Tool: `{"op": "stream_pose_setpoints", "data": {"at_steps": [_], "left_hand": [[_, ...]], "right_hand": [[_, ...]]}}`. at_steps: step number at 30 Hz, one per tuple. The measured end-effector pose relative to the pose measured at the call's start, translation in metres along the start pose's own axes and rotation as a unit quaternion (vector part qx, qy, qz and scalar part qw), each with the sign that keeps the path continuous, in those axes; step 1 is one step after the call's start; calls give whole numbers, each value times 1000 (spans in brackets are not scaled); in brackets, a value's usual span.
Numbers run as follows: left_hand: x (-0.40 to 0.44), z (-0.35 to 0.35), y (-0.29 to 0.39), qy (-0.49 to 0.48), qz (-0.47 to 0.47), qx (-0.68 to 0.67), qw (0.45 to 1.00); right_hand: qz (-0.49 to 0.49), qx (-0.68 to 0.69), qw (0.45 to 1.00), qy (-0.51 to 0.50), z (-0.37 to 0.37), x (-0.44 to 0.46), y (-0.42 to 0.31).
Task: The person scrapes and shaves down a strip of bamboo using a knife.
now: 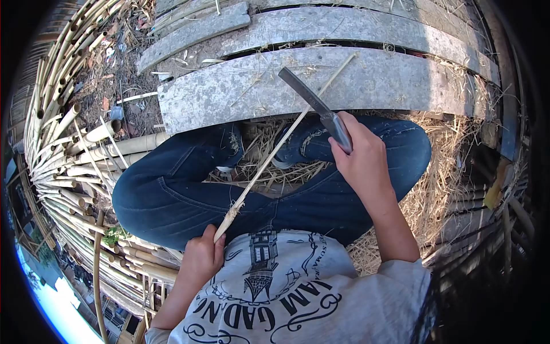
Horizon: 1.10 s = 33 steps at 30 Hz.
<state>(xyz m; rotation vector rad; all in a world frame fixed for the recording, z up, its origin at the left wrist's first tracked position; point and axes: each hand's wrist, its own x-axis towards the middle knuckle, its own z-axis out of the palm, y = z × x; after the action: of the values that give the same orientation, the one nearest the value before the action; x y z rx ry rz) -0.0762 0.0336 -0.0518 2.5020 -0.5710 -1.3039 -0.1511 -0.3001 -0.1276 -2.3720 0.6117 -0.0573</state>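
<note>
A long, thin bamboo strip [266, 162] slants from my lap up to the wooden planks, with frayed fibres near its lower end. My left hand [203, 254] is closed round that lower end, close to my shirt. In my right hand [360, 150] is the handle of a knife [309, 96] with a long dark blade. The blade points up and to the left and crosses the strip near the front plank's edge. The strip's far end lies over the front plank [212, 92].
Cut bamboo poles [63, 178] are piled along the left side. Straw and shavings [438, 172] cover the ground at right and between my crossed legs [172, 189]. A loose board [195, 35] lies at the upper left. Dark beams stand at the far right.
</note>
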Motion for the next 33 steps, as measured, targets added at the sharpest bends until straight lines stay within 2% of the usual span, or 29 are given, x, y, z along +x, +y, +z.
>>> {"op": "stream_pose_setpoints", "data": {"at_steps": [4,7,9,11,14,16,19,22,26,29,33], "left_hand": [[2,-11,8,-23,-16,-46,999],[2,-16,9,-41,-23,-76,996],[2,-20,7,-51,-20,-92,994],[4,-22,6,-58,-6,-112,992],[6,-25,8,-72,-20,-118,990],[6,-30,9,-93,-44,-136,985],[6,-27,6,-71,-25,-130,989],[3,-26,5,-72,-33,-119,990],[3,-21,1,-64,-24,-128,989],[1,-20,0,-61,-23,-110,992],[1,-21,0,-63,-18,-125,990]], "right_hand": [[-1,-50,998,-40,-6,0,-3],[-52,-247,967,-37,-9,3,-3],[0,-312,950,-22,-20,17,11],[-34,-325,945,-26,-26,20,21],[-36,-336,939,-61,-16,12,3],[-35,-347,936,-49,-22,21,16],[-34,-359,932,-43,-20,26,14],[-63,-325,940,-85,-16,17,4],[-33,-341,937,-64,-25,31,10],[-89,-322,939,-86,-15,17,-2],[-46,-365,929,-37,-25,41,24]]}}
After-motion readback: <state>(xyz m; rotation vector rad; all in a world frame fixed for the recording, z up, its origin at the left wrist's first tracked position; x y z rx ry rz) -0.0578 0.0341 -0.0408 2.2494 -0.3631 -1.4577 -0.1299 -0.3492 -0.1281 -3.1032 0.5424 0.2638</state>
